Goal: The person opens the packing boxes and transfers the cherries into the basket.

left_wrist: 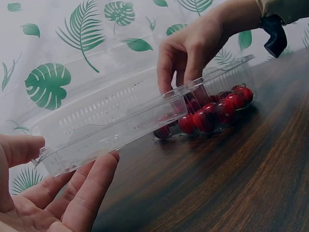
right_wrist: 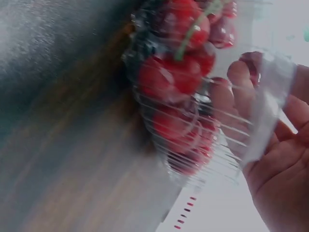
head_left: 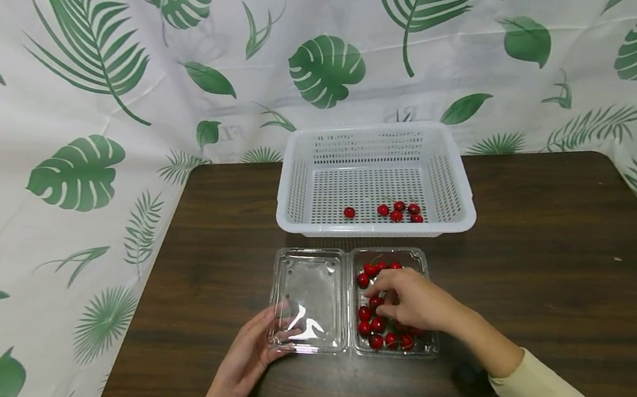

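A clear plastic clamshell box [head_left: 309,299] lies unfolded on the table, its lid half on the left. My left hand [head_left: 254,348] holds the lid's outer edge, thumb above and fingers beneath, and the lid slopes up toward it in the left wrist view. The other half holds many red cherries [head_left: 376,340], some with green stems [right_wrist: 193,31]. My right hand [head_left: 416,299] reaches into that half, fingers bent down, with a cherry [head_left: 375,302] between thumb and forefinger. In the left wrist view the lid and box wall partly cover its fingertips.
Behind the box stands a white perforated basket [head_left: 373,232] with several cherries [head_left: 396,216] at its front right and one apart [head_left: 349,212]. The dark wooden table [head_left: 553,264] backs onto a leaf-printed cloth [head_left: 249,86].
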